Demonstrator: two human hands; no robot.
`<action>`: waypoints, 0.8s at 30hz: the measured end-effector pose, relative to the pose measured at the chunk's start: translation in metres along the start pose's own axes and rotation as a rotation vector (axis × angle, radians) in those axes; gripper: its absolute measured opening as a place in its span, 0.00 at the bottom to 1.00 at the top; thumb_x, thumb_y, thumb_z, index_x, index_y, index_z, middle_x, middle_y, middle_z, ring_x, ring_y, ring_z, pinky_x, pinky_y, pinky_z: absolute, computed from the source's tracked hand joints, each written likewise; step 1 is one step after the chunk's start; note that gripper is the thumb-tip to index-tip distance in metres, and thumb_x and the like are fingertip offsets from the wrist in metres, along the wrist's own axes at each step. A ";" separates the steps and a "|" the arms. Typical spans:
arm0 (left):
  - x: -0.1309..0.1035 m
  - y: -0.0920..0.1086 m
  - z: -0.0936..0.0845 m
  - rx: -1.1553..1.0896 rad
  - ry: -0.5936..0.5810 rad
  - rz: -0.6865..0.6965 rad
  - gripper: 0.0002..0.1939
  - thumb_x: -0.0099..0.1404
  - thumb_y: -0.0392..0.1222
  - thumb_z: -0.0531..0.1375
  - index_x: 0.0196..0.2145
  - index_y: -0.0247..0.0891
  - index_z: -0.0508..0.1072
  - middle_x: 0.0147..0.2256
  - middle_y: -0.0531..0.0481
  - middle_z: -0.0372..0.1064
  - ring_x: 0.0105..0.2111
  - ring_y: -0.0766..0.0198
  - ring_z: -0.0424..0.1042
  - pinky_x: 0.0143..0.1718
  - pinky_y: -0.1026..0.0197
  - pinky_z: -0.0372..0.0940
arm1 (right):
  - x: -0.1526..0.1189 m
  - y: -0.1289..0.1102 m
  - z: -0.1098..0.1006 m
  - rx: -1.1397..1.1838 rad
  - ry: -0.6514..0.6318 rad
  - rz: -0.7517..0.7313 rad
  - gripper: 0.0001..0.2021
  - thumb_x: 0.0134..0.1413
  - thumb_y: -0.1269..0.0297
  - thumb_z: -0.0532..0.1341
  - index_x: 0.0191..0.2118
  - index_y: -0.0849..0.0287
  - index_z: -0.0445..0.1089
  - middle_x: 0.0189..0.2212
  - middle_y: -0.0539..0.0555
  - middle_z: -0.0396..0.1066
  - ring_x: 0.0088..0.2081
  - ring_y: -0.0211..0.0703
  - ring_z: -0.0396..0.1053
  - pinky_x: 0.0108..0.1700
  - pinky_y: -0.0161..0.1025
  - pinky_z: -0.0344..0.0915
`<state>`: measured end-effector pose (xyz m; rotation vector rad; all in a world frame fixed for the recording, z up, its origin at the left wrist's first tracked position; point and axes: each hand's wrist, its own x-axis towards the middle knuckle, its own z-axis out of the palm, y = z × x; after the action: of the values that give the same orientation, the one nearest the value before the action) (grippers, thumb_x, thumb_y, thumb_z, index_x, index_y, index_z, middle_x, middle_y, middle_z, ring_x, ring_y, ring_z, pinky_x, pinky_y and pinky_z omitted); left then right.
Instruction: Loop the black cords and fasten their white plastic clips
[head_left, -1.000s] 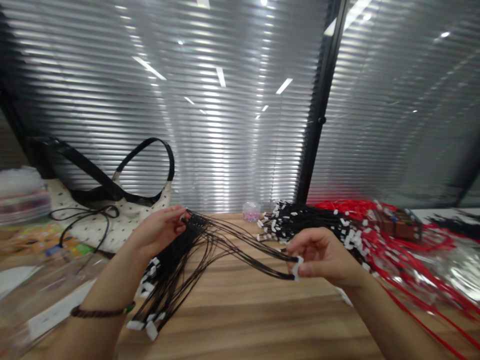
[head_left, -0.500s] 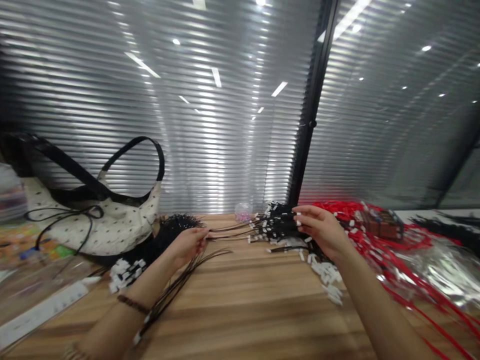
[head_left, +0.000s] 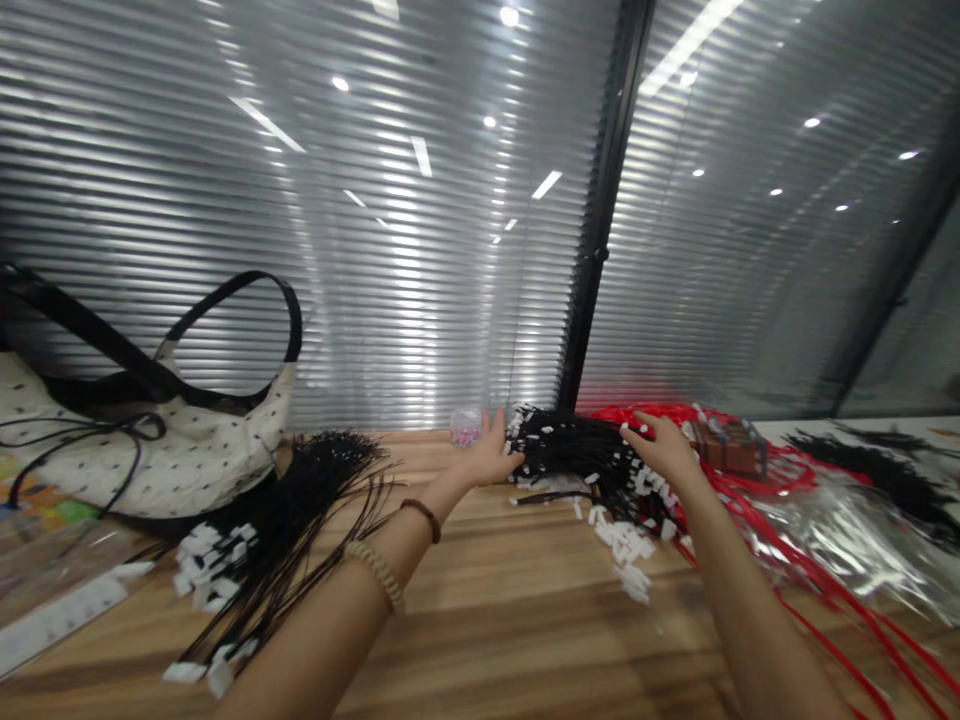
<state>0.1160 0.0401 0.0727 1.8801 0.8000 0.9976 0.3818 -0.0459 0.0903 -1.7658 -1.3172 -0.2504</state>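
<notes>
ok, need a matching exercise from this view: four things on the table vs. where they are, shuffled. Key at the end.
1. White dotted fabric bag with black straps
2. Small round clear plastic tub
3. Middle pile of thin black cables with white ends
4. Brown rectangular box

A. Just left of the left hand
B. Far left
C. Among long red cords
D. Between left hand and right hand

Pairs: 1-B, 2-A, 3-D, 4-C

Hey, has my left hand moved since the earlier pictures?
Yes, rightward. Your left hand was left of the small clear tub; now it reaches just right of it, beside the right-hand pile of black cables.
</notes>
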 end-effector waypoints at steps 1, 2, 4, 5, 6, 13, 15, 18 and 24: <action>-0.010 0.000 -0.005 0.057 -0.005 0.009 0.40 0.48 0.34 0.63 0.57 0.28 0.53 0.62 0.31 0.37 0.62 0.46 0.23 0.60 0.46 0.32 | 0.001 -0.001 -0.002 0.013 -0.015 -0.023 0.18 0.42 0.60 0.60 0.40 0.64 0.72 0.40 0.63 0.71 0.47 0.57 0.65 0.50 0.53 0.58; -0.023 0.000 -0.010 0.226 -0.053 0.049 0.37 0.51 0.35 0.61 0.57 0.27 0.53 0.62 0.31 0.37 0.62 0.46 0.23 0.60 0.45 0.33 | 0.001 -0.006 -0.003 0.023 -0.022 -0.048 0.15 0.42 0.60 0.60 0.37 0.62 0.73 0.38 0.61 0.72 0.48 0.56 0.64 0.51 0.52 0.58; -0.055 0.003 -0.019 0.470 -0.158 0.182 0.30 0.56 0.35 0.55 0.56 0.30 0.55 0.62 0.34 0.41 0.62 0.50 0.35 0.60 0.47 0.39 | -0.002 -0.022 -0.002 0.041 -0.008 -0.092 0.13 0.45 0.60 0.58 0.35 0.60 0.74 0.39 0.60 0.71 0.50 0.55 0.62 0.51 0.51 0.58; -0.075 0.004 -0.022 0.558 -0.208 0.225 0.28 0.58 0.34 0.53 0.56 0.32 0.55 0.62 0.35 0.42 0.62 0.51 0.40 0.60 0.49 0.43 | -0.007 -0.034 0.001 0.064 0.005 -0.118 0.13 0.46 0.60 0.58 0.36 0.60 0.73 0.41 0.60 0.70 0.51 0.54 0.61 0.50 0.50 0.60; -0.095 0.006 -0.024 0.640 -0.235 0.252 0.27 0.58 0.33 0.52 0.57 0.33 0.56 0.62 0.36 0.43 0.61 0.52 0.44 0.59 0.49 0.46 | -0.015 -0.048 0.006 0.089 0.010 -0.146 0.12 0.47 0.61 0.57 0.36 0.60 0.73 0.42 0.61 0.68 0.51 0.54 0.61 0.48 0.49 0.62; -0.209 -0.010 -0.034 0.920 -0.375 0.306 0.25 0.64 0.38 0.49 0.58 0.37 0.55 0.58 0.40 0.54 0.56 0.54 0.56 0.55 0.53 0.56 | -0.146 -0.142 0.078 0.336 -0.384 -0.643 0.17 0.54 0.66 0.54 0.49 0.62 0.65 0.51 0.63 0.61 0.53 0.48 0.59 0.53 0.45 0.59; -0.215 -0.018 -0.041 0.922 -0.386 0.312 0.24 0.64 0.38 0.50 0.58 0.40 0.56 0.56 0.42 0.58 0.55 0.57 0.60 0.54 0.56 0.58 | -0.180 -0.151 0.094 0.314 -0.553 -0.684 0.17 0.56 0.63 0.53 0.51 0.60 0.63 0.53 0.61 0.61 0.53 0.47 0.60 0.52 0.41 0.61; -0.211 -0.024 -0.050 0.913 -0.387 0.382 0.26 0.63 0.38 0.51 0.59 0.45 0.56 0.55 0.46 0.61 0.54 0.58 0.61 0.54 0.57 0.58 | -0.201 -0.152 0.105 0.310 -0.668 -0.725 0.14 0.59 0.70 0.48 0.46 0.61 0.66 0.44 0.58 0.69 0.47 0.42 0.65 0.51 0.38 0.59; -0.204 -0.026 -0.052 0.832 -0.344 0.425 0.32 0.60 0.34 0.53 0.60 0.49 0.50 0.56 0.50 0.60 0.53 0.58 0.63 0.55 0.57 0.57 | -0.195 -0.146 0.110 0.357 -0.706 -0.705 0.13 0.57 0.72 0.48 0.41 0.62 0.68 0.38 0.56 0.72 0.42 0.40 0.67 0.48 0.34 0.61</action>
<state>-0.0306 -0.0946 0.0001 2.9317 0.6647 0.5636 0.1407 -0.0888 -0.0170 -1.0507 -2.3066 0.2492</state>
